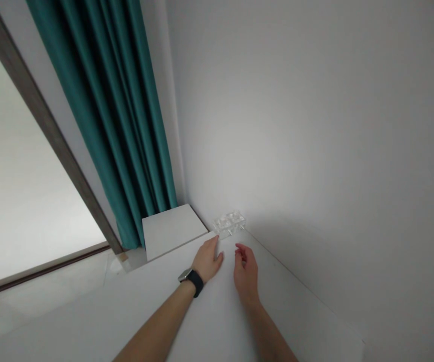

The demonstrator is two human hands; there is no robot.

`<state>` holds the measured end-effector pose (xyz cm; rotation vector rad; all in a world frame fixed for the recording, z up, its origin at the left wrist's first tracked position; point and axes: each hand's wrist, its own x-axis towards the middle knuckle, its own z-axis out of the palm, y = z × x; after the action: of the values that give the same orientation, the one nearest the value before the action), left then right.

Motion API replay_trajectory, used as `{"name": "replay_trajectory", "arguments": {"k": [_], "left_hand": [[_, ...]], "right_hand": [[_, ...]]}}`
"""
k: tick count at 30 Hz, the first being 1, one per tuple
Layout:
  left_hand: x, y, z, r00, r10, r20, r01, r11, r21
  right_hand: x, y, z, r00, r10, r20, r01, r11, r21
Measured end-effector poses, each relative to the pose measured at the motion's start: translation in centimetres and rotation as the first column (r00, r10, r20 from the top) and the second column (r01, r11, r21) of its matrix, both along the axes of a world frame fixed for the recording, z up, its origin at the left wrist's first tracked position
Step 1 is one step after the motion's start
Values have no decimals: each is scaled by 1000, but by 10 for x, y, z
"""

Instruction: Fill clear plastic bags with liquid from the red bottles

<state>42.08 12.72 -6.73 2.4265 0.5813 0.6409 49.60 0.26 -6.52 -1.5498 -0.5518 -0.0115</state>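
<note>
A clear plastic organizer point(230, 221) with several compartments stands at the far corner of the white tabletop point(145, 311), close to the wall. My left hand point(206, 260), with a dark-strapped watch point(192, 279) on its wrist, lies over the tabletop just in front of the organizer. Its fingers are stretched out and the thumb stands apart, with nothing visible in it. To the right, my right hand point(246, 274) is curled, thumb and fingertips brought close together. Whatever it may pinch is too small or hidden. Small pale pieces show at the organizer's front edge.
Left of the organizer, a white flat-topped cabinet point(173, 229) adjoins the tabletop's far edge. Teal curtains point(122, 115) hang behind it. A plain wall point(307, 125) runs along the right side. A dark frame point(51, 125) and pale floor point(51, 294) are at left.
</note>
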Motion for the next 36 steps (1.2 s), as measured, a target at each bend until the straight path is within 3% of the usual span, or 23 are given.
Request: {"name": "replay_trajectory", "arguments": {"k": [14,23,29,36], "left_hand": [[1,1,4,999,-32,-43,31,999,-10],[29,25,11,987,159,36,-149,969,-197],[49,25,9,940,337,53,-315,916,-248],[49,25,8,928,370,54,-345,903,-255]], "right_hand": [[0,1,0,1000,-10,-3,10,1000,-2],[1,3,-2,999,-34,-33,33,999,-14],[0,3,-2,999,-36,-35,35,999,-16],[-1,4,-1,999,-33,-43,32,999,-34]]}}
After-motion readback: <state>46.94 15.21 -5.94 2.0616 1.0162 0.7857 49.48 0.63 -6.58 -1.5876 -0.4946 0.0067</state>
